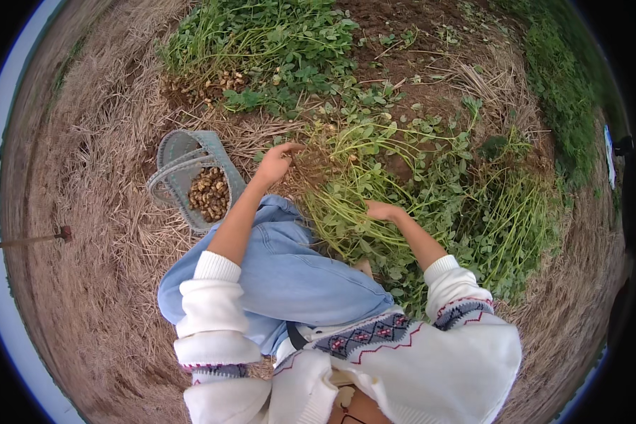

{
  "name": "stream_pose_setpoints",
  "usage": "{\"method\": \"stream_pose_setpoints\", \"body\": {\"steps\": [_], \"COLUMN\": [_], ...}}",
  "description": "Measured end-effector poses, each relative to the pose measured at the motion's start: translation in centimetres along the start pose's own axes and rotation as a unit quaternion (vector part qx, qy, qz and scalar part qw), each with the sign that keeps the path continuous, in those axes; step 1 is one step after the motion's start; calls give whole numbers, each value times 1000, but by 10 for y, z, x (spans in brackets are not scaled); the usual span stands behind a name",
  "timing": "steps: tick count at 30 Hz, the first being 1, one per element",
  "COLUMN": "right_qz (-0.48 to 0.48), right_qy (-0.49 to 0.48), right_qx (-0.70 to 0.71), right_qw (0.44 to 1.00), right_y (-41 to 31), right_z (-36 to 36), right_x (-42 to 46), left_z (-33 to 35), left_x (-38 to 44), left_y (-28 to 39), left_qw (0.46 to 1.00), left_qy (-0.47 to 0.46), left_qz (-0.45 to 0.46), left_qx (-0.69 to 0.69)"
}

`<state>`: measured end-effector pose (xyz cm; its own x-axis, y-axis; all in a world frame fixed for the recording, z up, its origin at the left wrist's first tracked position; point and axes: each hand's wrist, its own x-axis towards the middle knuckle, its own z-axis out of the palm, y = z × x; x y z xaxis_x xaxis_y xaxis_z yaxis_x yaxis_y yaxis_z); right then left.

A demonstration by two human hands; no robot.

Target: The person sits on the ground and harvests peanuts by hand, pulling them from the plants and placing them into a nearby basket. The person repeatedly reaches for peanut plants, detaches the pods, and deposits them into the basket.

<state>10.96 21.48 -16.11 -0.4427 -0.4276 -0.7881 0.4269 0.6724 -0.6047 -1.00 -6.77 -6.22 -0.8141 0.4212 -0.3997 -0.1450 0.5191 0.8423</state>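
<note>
My right hand (382, 210) is closed around green stems of an uprooted peanut plant (344, 204), its fingertips partly hidden among the leaves. The plant's brown roots (318, 164) point towards my left hand (276, 163), which is at their left edge with the fingers bent. Whether a pod is between those fingers I cannot make out. Left of my left forearm stands a woven plastic basket (232, 164) with two handles, tilted towards me. Unshelled peanuts (209, 194) lie in its bottom.
A large heap of peanut plants (259, 42) with pods at its root end lies ahead. More pulled plants (514, 212) are piled on my right. Dry straw (111, 212) covers the ground at left, bare soil (429, 32) shows ahead. My bent knee (275, 212) is close to the basket.
</note>
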Motion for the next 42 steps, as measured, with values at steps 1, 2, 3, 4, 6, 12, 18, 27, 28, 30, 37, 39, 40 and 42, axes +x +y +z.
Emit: {"method": "stream_pose_setpoints", "body": {"steps": [1,2,3,4,6,12,18,27,28,30,37,39,40,42], "right_qz": [10,19,29,23,13,-59,22,88,96,89,78,64,62,64], "right_qy": [-7,-14,-20,1,43,311,450,565,546,536,437,445,444,447], "right_qx": [10,20,29,46,80,7,-118,-375,-335,-260,-239,-267,-270,-277], "right_qw": [1000,1000,999,999,996,949,885,730,762,798,864,852,852,848], "right_y": [2,4,4,5,10,-27,-93,-86,-67,-32,-39,-42,-43,-41], "right_z": [-1,-1,-2,-1,2,-31,-69,-44,-42,-24,30,34,34,33], "right_x": [0,1,-1,-5,-15,-105,-280,-240,-211,-152,-68,-65,-63,-61], "left_z": [-1,-1,-2,0,0,0,-12,-27,-22,-2,70,72,75,80], "left_x": [-3,-5,-5,-3,-1,-5,-13,-15,-11,-4,6,7,8,10], "left_y": [-2,-4,-7,-9,-5,38,54,43,43,50,39,46,46,47], "left_qw": [999,997,992,995,991,984,972,947,948,950,984,972,956,908], "left_qy": [7,13,20,26,11,76,129,233,223,193,93,132,186,289], "left_qz": [-5,-10,-13,28,25,122,167,38,17,-14,129,107,89,54], "left_qx": [-41,-81,-122,-90,-134,-109,-105,-218,-226,-246,80,164,210,299]}}
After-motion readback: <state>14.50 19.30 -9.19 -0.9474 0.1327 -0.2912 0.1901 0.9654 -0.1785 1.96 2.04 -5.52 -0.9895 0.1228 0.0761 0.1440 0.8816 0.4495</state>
